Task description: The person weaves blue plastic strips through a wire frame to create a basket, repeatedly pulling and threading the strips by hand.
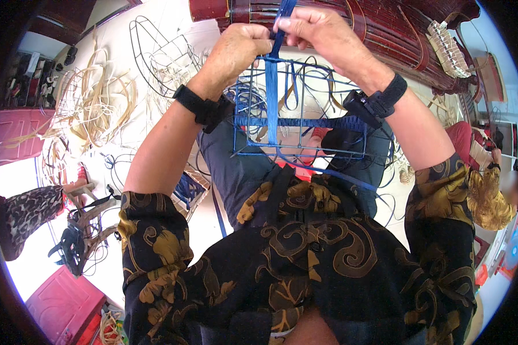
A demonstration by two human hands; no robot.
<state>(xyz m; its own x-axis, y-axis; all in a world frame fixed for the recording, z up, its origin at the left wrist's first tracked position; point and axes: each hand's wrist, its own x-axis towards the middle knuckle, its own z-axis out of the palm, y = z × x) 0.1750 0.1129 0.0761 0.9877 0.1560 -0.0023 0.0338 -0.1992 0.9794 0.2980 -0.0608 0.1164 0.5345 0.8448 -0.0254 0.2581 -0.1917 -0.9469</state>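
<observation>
A blue wire frame, box-shaped, rests over my lap with its far edge raised toward my hands. Flat blue strapping runs down the frame's left part, and dark blue strip is wound along its middle bar. My left hand is closed at the frame's far edge, its thumb and fingers pinching the blue strip where it leaves the wire. Just to the right, my right hand pinches the same strip higher up. The strip's far end passes out of the picture at the top.
Dark red wooden furniture stands ahead, with a pale woven piece on it. Tan strips lie heaped on the floor at left, near a bare wire frame. One person sits at right; another's patterned clothing shows at left.
</observation>
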